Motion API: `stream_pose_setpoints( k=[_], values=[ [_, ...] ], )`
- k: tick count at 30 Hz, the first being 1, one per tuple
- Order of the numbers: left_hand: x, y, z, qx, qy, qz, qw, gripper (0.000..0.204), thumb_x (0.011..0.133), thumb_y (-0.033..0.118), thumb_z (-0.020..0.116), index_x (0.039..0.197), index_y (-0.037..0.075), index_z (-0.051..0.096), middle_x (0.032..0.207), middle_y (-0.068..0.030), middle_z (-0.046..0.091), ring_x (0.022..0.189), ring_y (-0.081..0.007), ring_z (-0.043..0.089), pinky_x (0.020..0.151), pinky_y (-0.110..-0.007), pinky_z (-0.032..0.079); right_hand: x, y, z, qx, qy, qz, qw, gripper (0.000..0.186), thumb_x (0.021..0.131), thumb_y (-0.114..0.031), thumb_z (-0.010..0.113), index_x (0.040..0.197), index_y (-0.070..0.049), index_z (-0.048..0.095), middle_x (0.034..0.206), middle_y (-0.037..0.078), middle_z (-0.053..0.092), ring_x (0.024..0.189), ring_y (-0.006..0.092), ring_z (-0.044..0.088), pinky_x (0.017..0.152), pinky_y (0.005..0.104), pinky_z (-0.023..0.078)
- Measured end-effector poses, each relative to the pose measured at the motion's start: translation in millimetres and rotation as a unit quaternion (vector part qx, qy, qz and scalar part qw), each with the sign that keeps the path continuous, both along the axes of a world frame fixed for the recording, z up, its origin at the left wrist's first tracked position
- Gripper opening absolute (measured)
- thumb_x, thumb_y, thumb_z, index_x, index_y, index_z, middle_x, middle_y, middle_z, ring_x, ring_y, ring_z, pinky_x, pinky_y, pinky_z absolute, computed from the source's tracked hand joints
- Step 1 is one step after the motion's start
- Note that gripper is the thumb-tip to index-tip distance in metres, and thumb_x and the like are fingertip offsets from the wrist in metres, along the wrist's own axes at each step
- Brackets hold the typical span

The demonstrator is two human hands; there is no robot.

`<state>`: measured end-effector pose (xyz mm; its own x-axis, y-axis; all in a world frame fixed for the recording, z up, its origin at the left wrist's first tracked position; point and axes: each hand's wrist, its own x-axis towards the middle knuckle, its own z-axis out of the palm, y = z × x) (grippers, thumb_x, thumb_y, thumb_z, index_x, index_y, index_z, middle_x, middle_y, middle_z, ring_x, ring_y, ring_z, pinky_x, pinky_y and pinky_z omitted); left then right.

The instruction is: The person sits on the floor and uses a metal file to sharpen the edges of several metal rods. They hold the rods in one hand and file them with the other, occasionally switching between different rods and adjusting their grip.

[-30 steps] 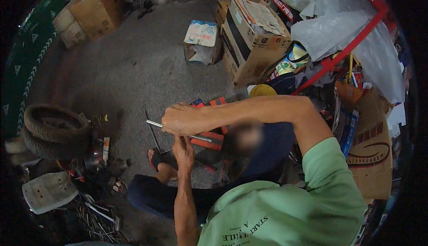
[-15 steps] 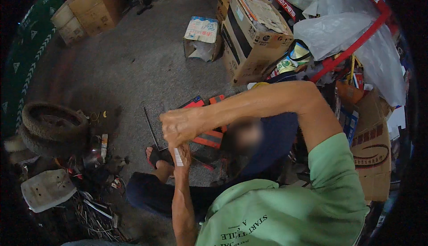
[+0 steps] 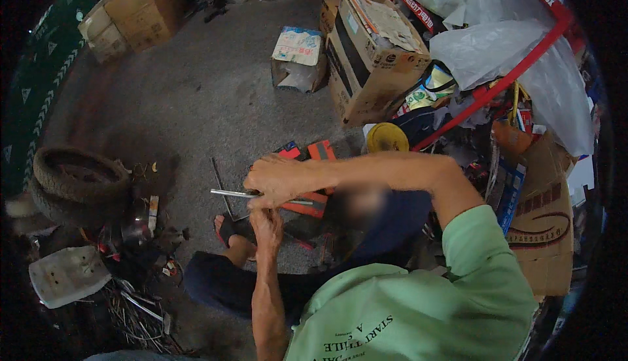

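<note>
My right hand (image 3: 278, 176) reaches in from the right with its elbow bent and is closed on a silver metal bar (image 3: 229, 193). The bar sticks out to the left; its other end is hidden in my grip. Directly below, my left hand (image 3: 267, 225) is raised against the right one, fingers bent. Whatever it holds is hidden. Beyond and beneath my hands lie red and dark tool-like pieces (image 3: 320, 151) on the floor. A thin dark bent rod (image 3: 221, 184) lies to their left, near my sandalled foot (image 3: 226, 230).
Two stacked tyres (image 3: 78, 188) are at left, above a whitish plastic tray (image 3: 69, 276) and a heap of metal scraps (image 3: 140, 315). Cardboard boxes (image 3: 369, 60) stand ahead. A red frame (image 3: 504, 80) with plastic bags (image 3: 490, 50) rises at right, near a round yellow lid (image 3: 387, 137).
The silver bar now points left from my right hand; earlier a pale strip lay along my left hand. My right forearm and elbow have dropped, uncovering the yellow lid.
</note>
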<state>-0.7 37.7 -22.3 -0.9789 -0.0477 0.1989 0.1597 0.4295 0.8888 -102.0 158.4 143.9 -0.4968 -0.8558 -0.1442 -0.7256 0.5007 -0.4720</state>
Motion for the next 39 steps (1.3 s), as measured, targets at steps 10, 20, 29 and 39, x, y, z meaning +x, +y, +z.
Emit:
stream_pose_setpoints(
  k=[10,20,29,39],
  values=[
    [28,6,-20,0.142,0.007,0.005,0.99,0.044,0.084,0.023,0.069,0.114,-0.003,0.052,0.091,-0.0138,0.062,0.082,-0.0263,0.061,0.071,-0.038,0.048,47,-43,-83,-0.443,0.01,-0.439,0.782,0.064,0.072,-0.004,0.056,0.133,0.0,0.04,0.131,0.023,0.048,0.12,0.0432,0.049,0.099,0.0467,0.042],
    [17,3,36,0.126,-0.072,0.075,0.987,0.042,0.096,0.035,0.058,0.113,-0.004,0.055,0.09,-0.0123,0.064,0.079,-0.0164,0.058,0.069,-0.034,0.048,18,0,-61,-0.303,0.224,-0.128,0.917,0.028,0.089,-0.019,0.059,0.111,-0.002,0.064,0.132,0.014,0.055,0.137,0.0339,0.036,0.113,0.0511,0.026],
    [26,9,31,0.089,0.012,0.031,0.995,0.06,0.096,0.037,0.045,0.135,-0.009,0.042,0.114,-0.02,0.061,0.097,-0.0271,0.062,0.082,-0.037,0.049,-17,33,-37,-0.212,0.355,0.127,0.901,0.022,0.083,-0.025,0.062,0.096,-0.007,0.063,0.098,0.006,0.061,0.111,0.0232,0.056,0.107,0.0468,0.036],
    [-36,1,52,0.11,-0.066,0.057,0.99,0.057,0.106,0.043,0.031,0.075,0.001,0.056,0.061,0.0004,0.045,0.06,-0.0102,0.044,0.051,-0.03,0.031,60,41,-53,-0.121,0.42,-0.17,0.883,0.014,0.078,-0.016,0.062,0.071,-0.005,0.066,0.062,0.013,0.063,0.059,0.026,0.065,0.047,0.0409,0.049]
  ],
)
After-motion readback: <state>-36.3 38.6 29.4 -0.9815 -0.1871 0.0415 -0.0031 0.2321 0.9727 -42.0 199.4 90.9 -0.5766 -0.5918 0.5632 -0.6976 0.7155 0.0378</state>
